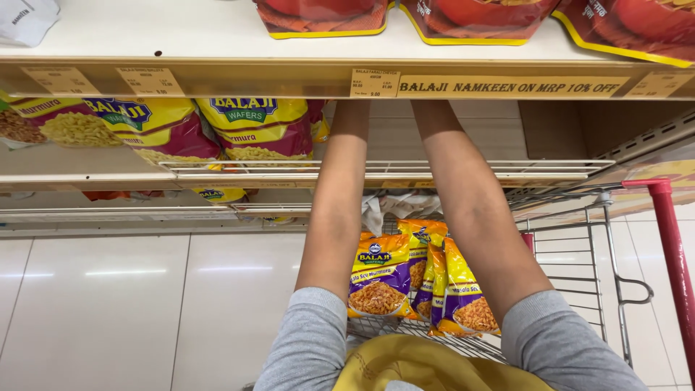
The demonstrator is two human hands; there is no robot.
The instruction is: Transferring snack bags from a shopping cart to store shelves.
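Both my forearms reach forward and up under the front edge of the upper shelf (217,76). My left forearm (337,203) and my right forearm (470,210) are bare, with grey sleeves pushed up. Both hands are hidden behind that shelf edge, so I cannot tell what they touch. Below my arms, several yellow-and-purple snack packets (380,279) stand in a wire shopping cart (572,268). On the middle shelf to the left lie yellow-and-maroon snack packets (250,127).
Red packets with yellow trim (478,18) lie on the upper shelf. A wire rack front (391,170) runs across the middle shelf. The cart's red handle (673,246) rises at the right. White floor tiles (108,311) spread at the lower left.
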